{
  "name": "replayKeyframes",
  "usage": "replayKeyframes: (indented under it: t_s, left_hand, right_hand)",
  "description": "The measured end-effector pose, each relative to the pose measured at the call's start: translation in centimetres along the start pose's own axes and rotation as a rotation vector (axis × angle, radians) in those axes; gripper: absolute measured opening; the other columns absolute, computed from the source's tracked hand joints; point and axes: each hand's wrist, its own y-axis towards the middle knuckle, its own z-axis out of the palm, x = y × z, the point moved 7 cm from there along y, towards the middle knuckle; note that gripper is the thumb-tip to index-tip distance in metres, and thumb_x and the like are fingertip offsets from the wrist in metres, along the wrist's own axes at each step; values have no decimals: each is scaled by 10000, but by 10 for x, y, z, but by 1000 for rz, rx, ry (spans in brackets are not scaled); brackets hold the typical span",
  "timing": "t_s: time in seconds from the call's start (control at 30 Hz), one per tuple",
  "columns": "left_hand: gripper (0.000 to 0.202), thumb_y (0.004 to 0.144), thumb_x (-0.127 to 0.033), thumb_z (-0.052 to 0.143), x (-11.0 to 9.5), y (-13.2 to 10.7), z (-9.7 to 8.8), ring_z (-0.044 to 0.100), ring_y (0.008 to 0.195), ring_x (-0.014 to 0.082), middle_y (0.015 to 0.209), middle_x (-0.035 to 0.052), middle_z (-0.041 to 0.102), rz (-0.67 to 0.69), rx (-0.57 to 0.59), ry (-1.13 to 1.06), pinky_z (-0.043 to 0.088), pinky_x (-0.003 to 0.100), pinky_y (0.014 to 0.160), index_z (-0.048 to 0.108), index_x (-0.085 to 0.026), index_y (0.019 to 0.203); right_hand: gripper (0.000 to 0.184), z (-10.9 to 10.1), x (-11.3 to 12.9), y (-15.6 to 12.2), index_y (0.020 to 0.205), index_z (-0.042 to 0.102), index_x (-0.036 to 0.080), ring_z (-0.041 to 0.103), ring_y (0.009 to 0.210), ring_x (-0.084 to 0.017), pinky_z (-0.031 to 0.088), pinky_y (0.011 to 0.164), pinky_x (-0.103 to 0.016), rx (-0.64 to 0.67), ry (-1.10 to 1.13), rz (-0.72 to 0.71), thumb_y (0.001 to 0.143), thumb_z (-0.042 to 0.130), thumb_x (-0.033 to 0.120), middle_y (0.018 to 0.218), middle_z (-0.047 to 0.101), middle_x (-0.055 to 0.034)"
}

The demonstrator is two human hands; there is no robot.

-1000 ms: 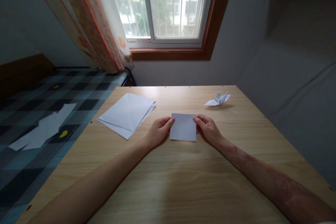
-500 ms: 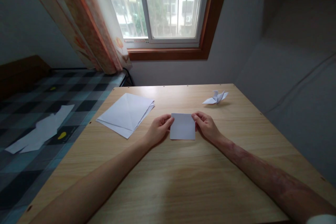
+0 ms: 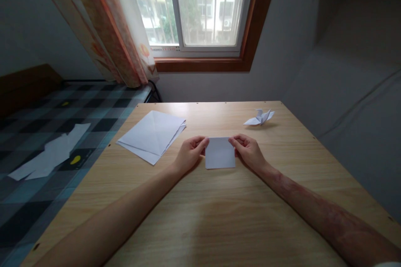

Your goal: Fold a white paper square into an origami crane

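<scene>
A small folded white paper lies on the wooden table between my hands. My left hand pinches its upper left corner with curled fingers. My right hand pinches its upper right corner the same way. Both hands rest on the tabletop. A stack of larger creased white sheets lies to the left of my left hand. A folded paper bird stands at the far right of the table.
A bed with a checked cover runs along the table's left side, with white paper scraps on it. A window and a patterned curtain are behind the table. A grey wall stands to the right.
My hands have drawn slightly closer together at the paper's top corners. The paper looks a little narrower and sits slightly further right. The view shifted a bit.
</scene>
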Motion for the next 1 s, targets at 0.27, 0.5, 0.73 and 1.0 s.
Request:
replayKeyframes:
  t_s: [0.27, 0.5, 0.73, 1.0]
  left_hand:
    - [486, 889, -620, 830, -4, -1, -2, 644, 714, 160, 793, 44, 734, 13, -40, 15, 531, 270, 683, 793, -136, 866]
    - [472, 916, -600, 789, -11, -3, -1, 606, 690, 148, 747, 21, 685, 41, -30, 30, 524, 261, 678, 728, -153, 780]
    - [549, 946, -666, 723, -3, -2, -3, 618, 654, 152, 704, 20, 678, 1, -40, 36, 516, 261, 647, 678, -162, 732]
    - [476, 855, -612, 863, -5, -3, 1, 647, 676, 153, 765, 28, 732, -10, -23, 24, 506, 254, 638, 763, -150, 906]
  right_hand:
    - [470, 3, 7, -2, 874, 781, 205, 594, 546, -140, 489, 502, -262, 36, -1, -23, 839, 870, 665, 706, 700, -3]
    - [387, 2, 6, -1, 844, 799, 201, 619, 556, -148, 501, 529, -274, 59, 38, -32, 869, 854, 583, 732, 714, -16]
    - [354, -1, 3, 0, 775, 780, 206, 588, 533, -145, 459, 521, -268, 54, 32, -23, 883, 825, 541, 642, 667, 2]
    - [397, -1, 5, 0, 797, 768, 208, 563, 523, -145, 459, 512, -279, 25, -2, -42, 880, 825, 592, 656, 653, 11]
